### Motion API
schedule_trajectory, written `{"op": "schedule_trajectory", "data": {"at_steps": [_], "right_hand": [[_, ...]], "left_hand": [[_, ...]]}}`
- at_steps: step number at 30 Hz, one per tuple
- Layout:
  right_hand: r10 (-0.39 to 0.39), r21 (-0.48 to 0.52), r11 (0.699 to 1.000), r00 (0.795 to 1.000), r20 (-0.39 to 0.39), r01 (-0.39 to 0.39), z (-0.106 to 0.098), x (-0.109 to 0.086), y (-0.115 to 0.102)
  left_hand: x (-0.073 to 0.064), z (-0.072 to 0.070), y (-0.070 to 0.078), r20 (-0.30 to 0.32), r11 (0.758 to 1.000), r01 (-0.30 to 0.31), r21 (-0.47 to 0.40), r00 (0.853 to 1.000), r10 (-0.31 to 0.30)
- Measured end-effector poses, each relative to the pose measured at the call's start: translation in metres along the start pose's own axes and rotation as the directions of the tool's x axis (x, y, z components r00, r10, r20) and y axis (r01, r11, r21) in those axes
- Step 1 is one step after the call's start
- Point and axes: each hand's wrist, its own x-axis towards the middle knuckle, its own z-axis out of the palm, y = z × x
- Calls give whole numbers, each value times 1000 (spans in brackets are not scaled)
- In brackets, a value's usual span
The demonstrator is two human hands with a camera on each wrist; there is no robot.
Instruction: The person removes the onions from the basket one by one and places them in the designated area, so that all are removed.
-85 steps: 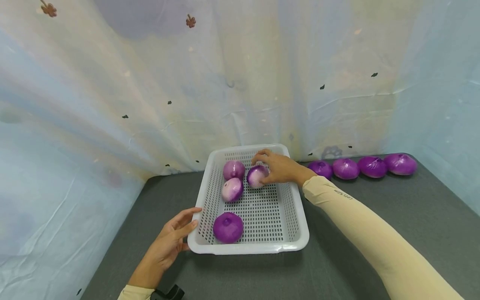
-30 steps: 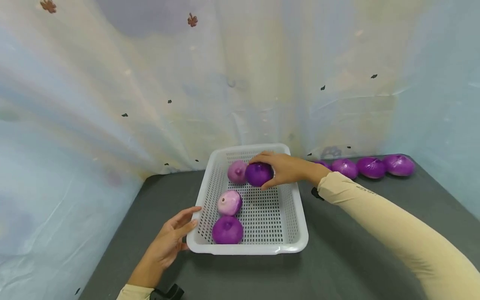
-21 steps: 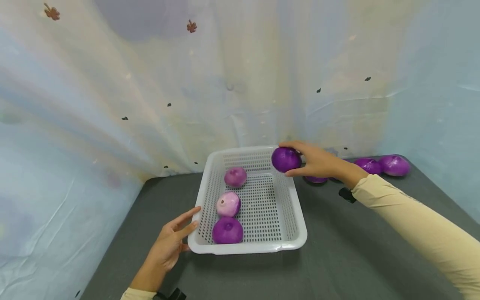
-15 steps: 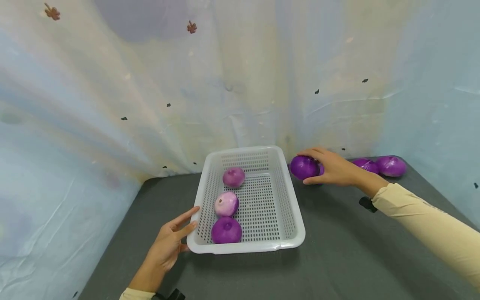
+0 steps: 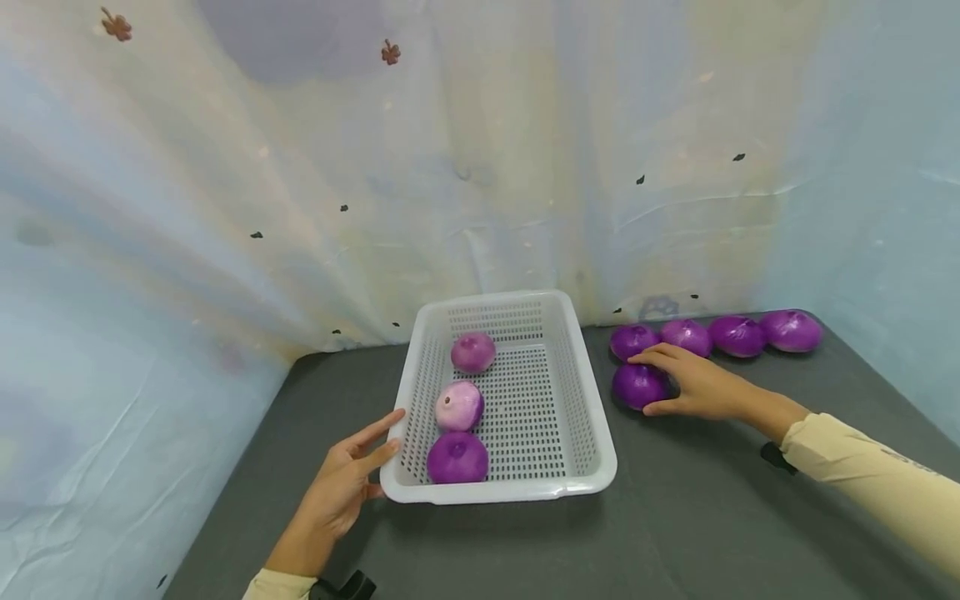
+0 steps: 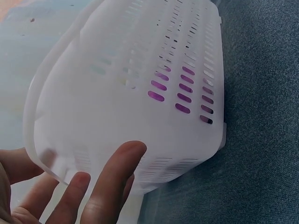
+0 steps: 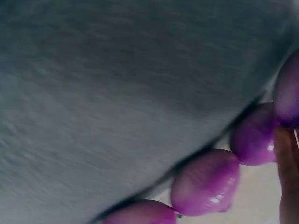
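My right hand grips a dark purple red onion low at the table, in front of the left end of a row of red onions. In the right wrist view, part of the gripped onion and a finger show at the right edge. My left hand holds the near left corner of a white perforated plastic basket. Three red onions lie along the basket's left side: a pinkish one, a pale one and a deep purple one. In the left wrist view, purple shows through the basket wall's slots.
Several red onions form a row along the back edge, including a left one, a lighter one and a far right one. The dark grey table meets a patterned curtain at the back.
My right hand has lifted an onion out of the basket and carried it right, then down before the row. The pale onion had moved nearer earlier. My left hand stays at the basket.
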Motion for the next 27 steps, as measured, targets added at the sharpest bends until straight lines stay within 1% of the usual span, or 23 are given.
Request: {"op": "schedule_trajectory", "data": {"at_steps": [7, 11, 16, 21, 27], "right_hand": [[3, 45, 999, 998, -58, -1, 5, -5, 10], [11, 37, 999, 997, -78, -8, 8, -5, 17], [-27, 18, 999, 994, -106, 29, 14, -5, 23], [-44, 9, 999, 993, -113, 45, 15, -4, 22], [-36, 23, 999, 991, -129, 39, 6, -1, 13]], "left_hand": [[1, -1, 1, 8, 1000, -4, 13, 1000, 4], [1, -2, 1, 1, 1000, -4, 8, 1000, 4], [1, -3, 0, -8, 1000, 4, 2, 1000, -4], [0, -2, -1, -8, 1000, 5, -2, 1000, -5], [1, -1, -1, -3, 1000, -1, 16, 1000, 1]]}}
